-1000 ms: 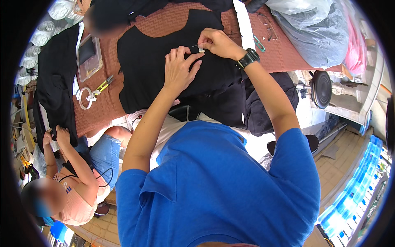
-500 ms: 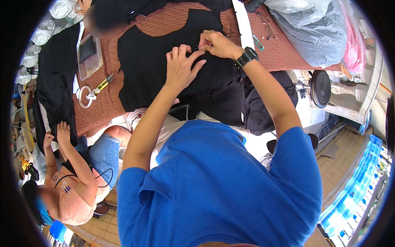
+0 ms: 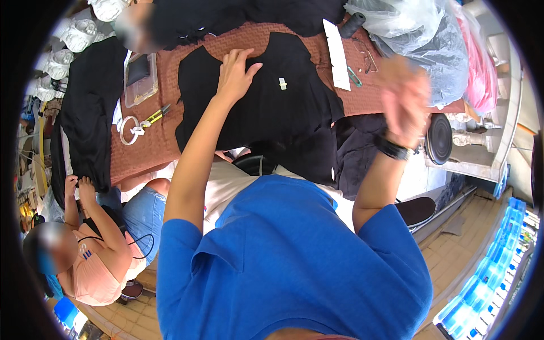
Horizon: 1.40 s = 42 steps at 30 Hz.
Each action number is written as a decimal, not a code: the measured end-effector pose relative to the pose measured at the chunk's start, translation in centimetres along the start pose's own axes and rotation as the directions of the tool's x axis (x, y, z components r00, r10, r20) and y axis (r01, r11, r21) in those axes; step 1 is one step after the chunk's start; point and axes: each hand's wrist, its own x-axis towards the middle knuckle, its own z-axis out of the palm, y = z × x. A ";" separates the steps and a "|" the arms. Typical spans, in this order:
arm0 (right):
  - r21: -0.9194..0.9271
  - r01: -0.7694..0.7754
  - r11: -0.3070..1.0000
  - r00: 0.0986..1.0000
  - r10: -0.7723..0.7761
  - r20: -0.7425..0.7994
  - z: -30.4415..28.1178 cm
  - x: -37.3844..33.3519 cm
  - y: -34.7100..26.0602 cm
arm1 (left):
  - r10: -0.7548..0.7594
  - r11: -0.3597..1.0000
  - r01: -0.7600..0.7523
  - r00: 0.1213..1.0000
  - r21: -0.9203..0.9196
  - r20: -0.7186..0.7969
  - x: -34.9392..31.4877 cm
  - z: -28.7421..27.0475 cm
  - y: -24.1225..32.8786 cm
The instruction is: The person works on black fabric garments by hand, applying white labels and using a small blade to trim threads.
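Observation:
A black sleeveless garment piece (image 3: 255, 113) lies spread on the table in front of me. My left hand (image 3: 234, 76) rests on its upper part, fingers stretched out and apart, holding nothing. To the right of that hand a small pale label (image 3: 283, 84) sits on the black cloth. My right hand (image 3: 405, 99), with a black watch (image 3: 392, 148) at the wrist, is raised off to the right, away from the cloth. Motion smears its fingers, so whether they hold anything is hidden.
On the brown-covered table (image 3: 136, 161) lie yellow-handled thread snips (image 3: 156, 115), a white ring (image 3: 129, 131), a clear plastic box (image 3: 140, 79), a white strip (image 3: 337, 54) and a black thread cone (image 3: 352, 25). Plastic bags (image 3: 419, 45) stand right. A person (image 3: 105, 255) handles black cloth at left.
My right hand has left the cloth and swung far right. The pale label shows where my fingers were pinched. My left hand has shifted slightly up and left.

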 end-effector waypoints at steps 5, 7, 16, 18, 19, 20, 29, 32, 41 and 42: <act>0.429 0.138 0.893 0.949 -0.244 0.202 0.5 -1.0 -9.5 | -0.140 0.979 0.091 0.948 0.180 0.285 3.4 1.3 0.5; -0.023 0.056 0.998 0.988 -0.052 0.144 -0.5 -1.1 -8.9 | -0.049 0.976 0.001 0.975 0.218 0.218 3.6 2.3 0.1; -0.938 -0.242 0.249 0.969 0.109 -0.221 -5.2 -5.5 15.9 | -0.162 0.983 0.186 0.830 0.010 0.534 3.4 -1.4 0.8; -0.972 -0.175 0.159 0.980 -0.067 -0.187 -4.7 -5.3 18.3 | -0.087 0.976 0.158 0.912 -0.148 0.400 2.7 -0.9 0.4; -0.959 -0.242 0.147 0.968 -0.026 -0.248 -4.8 -5.0 19.1 | -0.117 0.962 0.203 0.913 -0.184 0.391 2.7 -1.3 0.8; -0.943 -0.307 0.129 0.951 0.011 -0.308 -4.9 -4.6 19.4 | -0.144 0.944 0.243 0.913 -0.224 0.383 3.2 -2.0 1.6; -0.014 -0.379 0.925 0.877 0.354 -0.325 0.0 5.4 16.0 | 0.220 0.853 -0.353 0.912 -0.386 -0.347 14.0 -12.5 5.0; -0.260 -0.072 0.963 0.965 0.002 -0.263 3.0 10.5 12.4 | 0.264 0.814 -0.349 0.935 -0.465 -0.239 16.3 -18.1 7.6; -0.293 0.125 0.948 0.964 -0.186 -0.191 4.1 13.5 9.2 | 0.067 0.613 0.156 0.967 -0.774 0.248 9.3 -23.0 9.3; -0.301 0.090 0.949 0.968 -0.154 -0.199 3.7 12.5 10.5 | 0.066 0.703 0.147 0.961 -0.696 0.270 8.2 -21.7 7.7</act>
